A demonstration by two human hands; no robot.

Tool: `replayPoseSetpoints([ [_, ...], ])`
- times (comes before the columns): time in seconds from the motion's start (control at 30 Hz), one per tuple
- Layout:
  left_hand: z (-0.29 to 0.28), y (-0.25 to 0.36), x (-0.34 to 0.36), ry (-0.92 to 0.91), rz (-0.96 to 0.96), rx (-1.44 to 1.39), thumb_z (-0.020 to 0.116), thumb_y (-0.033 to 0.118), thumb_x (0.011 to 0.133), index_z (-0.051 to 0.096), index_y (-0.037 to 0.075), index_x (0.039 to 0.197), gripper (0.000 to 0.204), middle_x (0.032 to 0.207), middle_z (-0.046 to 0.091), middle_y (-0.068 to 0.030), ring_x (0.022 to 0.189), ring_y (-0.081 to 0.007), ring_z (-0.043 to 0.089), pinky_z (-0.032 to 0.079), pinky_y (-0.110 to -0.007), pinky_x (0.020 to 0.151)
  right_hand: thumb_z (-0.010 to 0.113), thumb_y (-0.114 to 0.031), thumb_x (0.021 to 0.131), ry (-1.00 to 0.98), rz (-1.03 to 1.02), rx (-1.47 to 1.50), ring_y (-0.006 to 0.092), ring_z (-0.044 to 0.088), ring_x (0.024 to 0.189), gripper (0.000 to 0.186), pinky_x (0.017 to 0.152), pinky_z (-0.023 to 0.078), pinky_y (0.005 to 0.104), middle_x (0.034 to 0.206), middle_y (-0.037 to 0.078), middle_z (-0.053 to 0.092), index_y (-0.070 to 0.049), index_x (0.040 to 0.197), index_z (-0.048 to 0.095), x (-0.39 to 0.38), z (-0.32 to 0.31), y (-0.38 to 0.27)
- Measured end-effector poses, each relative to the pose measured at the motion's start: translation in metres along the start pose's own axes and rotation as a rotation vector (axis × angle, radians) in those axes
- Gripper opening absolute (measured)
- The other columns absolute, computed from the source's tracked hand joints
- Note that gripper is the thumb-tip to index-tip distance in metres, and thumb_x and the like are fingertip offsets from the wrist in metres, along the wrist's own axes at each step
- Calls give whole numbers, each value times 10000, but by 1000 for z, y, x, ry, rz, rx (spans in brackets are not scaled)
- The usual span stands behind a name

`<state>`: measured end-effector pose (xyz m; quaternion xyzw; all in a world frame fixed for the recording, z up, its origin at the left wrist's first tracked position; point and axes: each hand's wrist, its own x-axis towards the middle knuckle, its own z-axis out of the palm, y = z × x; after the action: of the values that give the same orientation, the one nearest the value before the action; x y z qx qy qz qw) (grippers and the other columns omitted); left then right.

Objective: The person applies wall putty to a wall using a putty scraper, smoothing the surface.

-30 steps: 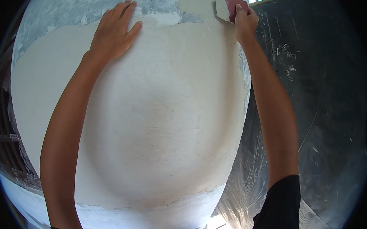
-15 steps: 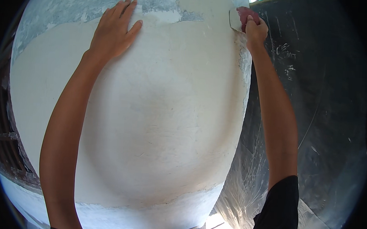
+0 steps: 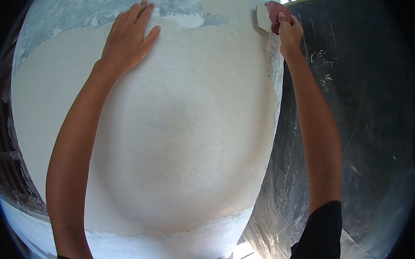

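Both of my arms reach forward over a large, pale, curved panel (image 3: 185, 105) coated with cream filler. My left hand (image 3: 129, 36) lies flat on its upper left, fingers stretched out, by the border between cream filler and blue-grey patches. At the panel's upper right edge, my right hand (image 3: 290, 33) grips a flat putty spreader (image 3: 278, 17). The spreader is dark red near my fingers, and its far-left part is pale, as if smeared with filler. That pale edge is close to the panel; whether it touches cannot be made out.
A dark, scuffed sheet (image 3: 361, 104) stretches along the right of the panel. Rough filler (image 3: 275, 72) lines the panel's right edge. Dark slatted framework (image 3: 12, 148) shows at the left, and a bluish-white band (image 3: 165, 248) runs along the near side.
My right hand has shifted very slightly, and the spreader has tilted so that more of its pale face shows. My left hand stays in place.
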<state>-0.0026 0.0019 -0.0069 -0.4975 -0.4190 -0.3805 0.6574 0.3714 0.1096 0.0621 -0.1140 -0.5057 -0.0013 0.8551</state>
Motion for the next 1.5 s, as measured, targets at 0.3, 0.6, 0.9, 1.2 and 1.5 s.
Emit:
replayPoseSetpoints([
  [0.3,-3,4,2,-26,-18,4,439,372,999,333,134,1510,574,1572,313,-76,1446,-268,288,197,-442,1209,666,-205,930,-183,115,133,121,601,752,298,694,493,293,915,54,668,22,1121,653,29,43,5],
  [0.6,-2,2,1,-37,-18,-7,443,390,1000,319,143,1519,588,1574,308,-67,1449,-268,281,194,-443,1211,659,-180,929,24,176,97,130,616,732,299,657,506,293,942,75,671,53,1116,655,19,42,-1],
  [0.9,-2,4,1,-56,-37,36,438,390,1003,316,158,1521,581,1580,297,-56,1455,-264,272,195,-435,1216,690,-203,898,29,119,89,136,627,819,343,749,509,300,967,90,679,45,1134,664,35,47,2],
  [1.2,-2,7,3,-53,-41,6,437,392,1004,316,168,1521,576,1578,300,-55,1455,-265,273,195,-437,1217,672,-166,903,211,50,-47,165,658,774,335,688,540,295,1000,120,682,55,1152,643,32,36,10],
  [1.5,-2,3,-1,-44,-44,17,436,385,1007,319,167,1522,571,1580,300,-56,1455,-267,274,195,-438,1215,674,-172,916,250,96,-104,157,643,756,295,651,531,316,982,83,679,30,1131,655,28,27,7],
])
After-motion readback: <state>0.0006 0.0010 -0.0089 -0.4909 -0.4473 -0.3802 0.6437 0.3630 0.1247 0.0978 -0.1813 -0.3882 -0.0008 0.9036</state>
